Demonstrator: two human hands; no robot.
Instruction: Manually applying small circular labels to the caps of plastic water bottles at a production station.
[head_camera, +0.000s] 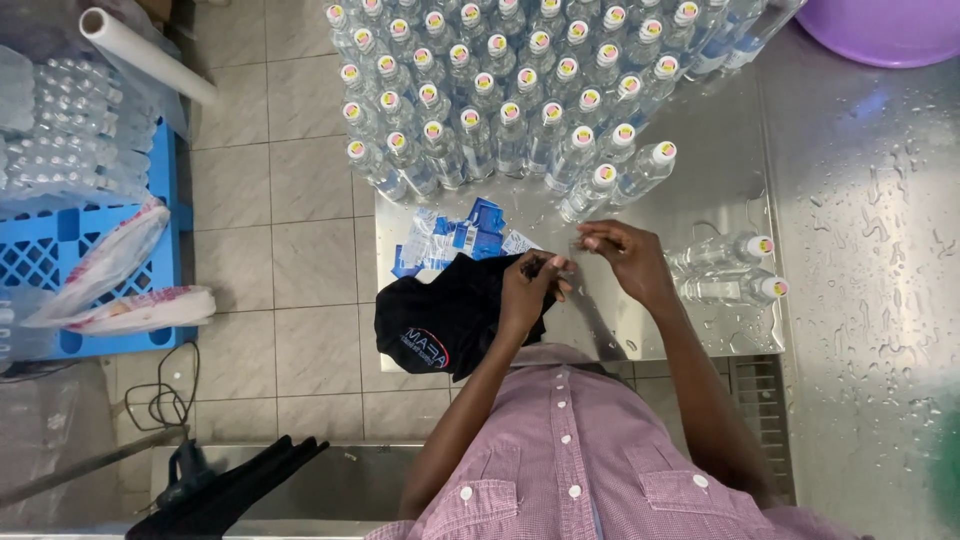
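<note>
- Head view: left hand (528, 285) and right hand (628, 258) meet near the bench's (700, 190) front edge, fingertips pinched together on something small; likely a thin label, too tiny to tell.
- It looks light, flimsy, slippery when wet; best held by its edges.
- Label pile (455, 238) just left; upright bottles (500, 110) behind.

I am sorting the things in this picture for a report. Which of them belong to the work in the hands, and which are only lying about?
In the work:
- left hand and right hand, grip on something small, too small to tell
- blue and white labels
- standing bottles
- two lying bottles

Lying about:
- black cap
- blue crate
- purple basin
- white roll
</note>
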